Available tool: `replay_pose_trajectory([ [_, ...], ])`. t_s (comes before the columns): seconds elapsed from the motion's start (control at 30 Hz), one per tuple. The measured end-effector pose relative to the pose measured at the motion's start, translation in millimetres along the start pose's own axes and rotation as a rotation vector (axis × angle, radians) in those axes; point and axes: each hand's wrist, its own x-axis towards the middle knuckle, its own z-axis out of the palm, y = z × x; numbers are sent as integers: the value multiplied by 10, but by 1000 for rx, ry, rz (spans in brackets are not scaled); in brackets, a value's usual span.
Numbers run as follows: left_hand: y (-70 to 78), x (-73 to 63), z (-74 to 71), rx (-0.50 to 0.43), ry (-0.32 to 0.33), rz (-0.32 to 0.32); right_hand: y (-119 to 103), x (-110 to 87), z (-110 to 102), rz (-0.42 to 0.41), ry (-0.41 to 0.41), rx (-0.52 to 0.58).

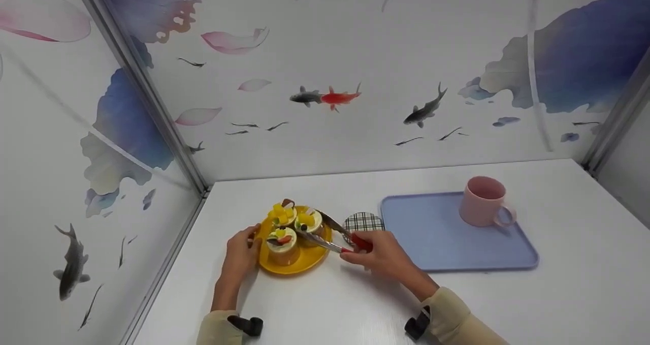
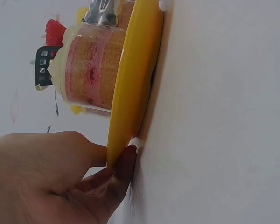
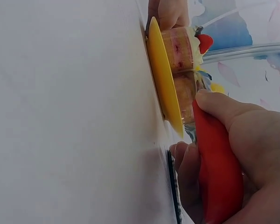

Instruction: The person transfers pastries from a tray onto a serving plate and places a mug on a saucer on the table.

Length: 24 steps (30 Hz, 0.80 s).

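A yellow plate (image 1: 297,269) on the white table bears three small round cakes, among them a front one (image 1: 283,255) with white cream and fruit on top. My left hand (image 1: 240,253) pinches the plate's left rim; in the left wrist view the thumb lies on the upper face and fingers are beneath. In my right hand (image 1: 384,256) are metal tongs (image 1: 325,244) with a red handle (image 3: 215,168). The tongs' arms stand apart around the right-hand cake (image 1: 311,222), which has yellow fruit pieces on it. Pink layers show in the front cake's side (image 2: 93,65).
Just right of the plate lies a round checked coaster (image 1: 363,221), partly behind the right hand and tongs. Beyond it a blue tray (image 1: 431,251) carries a pink mug (image 1: 481,202) at its back right. Printed walls (image 1: 325,147) enclose the table's back and sides.
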Motion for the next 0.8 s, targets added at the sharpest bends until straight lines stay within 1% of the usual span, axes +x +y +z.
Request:
replay_pose_trajectory([
  [0.13, 6, -1, 6, -4, 3, 8, -14, -49, -52, -8, -25, -4],
  [0.23, 6, 4, 4, -9, -3, -1, -36, -81, -76, -20, -36, -12],
  [0.4, 2, 6, -19, 2, -9, -7, -78, -111, -45, -24, -58, 6],
  [0.53, -3, 8, -24, 6, -19, -7, -83, -117, -5, -18, -79, 45],
  [0.8, -8, 15, -3, -3, -23, -31, -80, -134, -31, 15, -84, 51],
])
